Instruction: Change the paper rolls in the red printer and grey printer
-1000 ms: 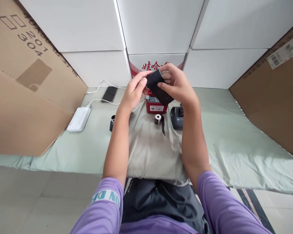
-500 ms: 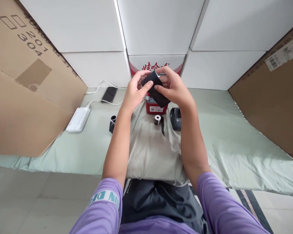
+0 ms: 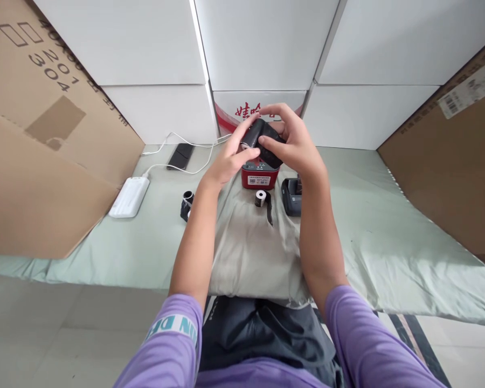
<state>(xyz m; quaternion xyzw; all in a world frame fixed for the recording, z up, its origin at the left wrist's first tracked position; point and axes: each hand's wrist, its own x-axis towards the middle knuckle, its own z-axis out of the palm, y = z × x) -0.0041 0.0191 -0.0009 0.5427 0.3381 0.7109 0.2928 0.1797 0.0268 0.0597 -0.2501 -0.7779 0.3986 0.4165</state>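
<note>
Both hands hold a black roll with a loose black flap, raised above a red box-shaped device. My left hand cups the roll's left end, thumb below and fingers along its far side. My right hand pinches the flap, thumb in front and fingers curled behind. Whether the flap is wrapping or the roll's own strip, I cannot tell. Below them stands a small white-ended roll with a black strip trailing right. Near my right wrist is a dark grey device, partly hidden.
A black tube-like item lies beside my left forearm. Further left are a phone and a white power bank with a white cable. Cardboard boxes flank the green cloth; white boxes form the back.
The black roll has been turned in my hands, and its left end now faces my left thumb. My right hand has drawn the loose flap to the right.
</note>
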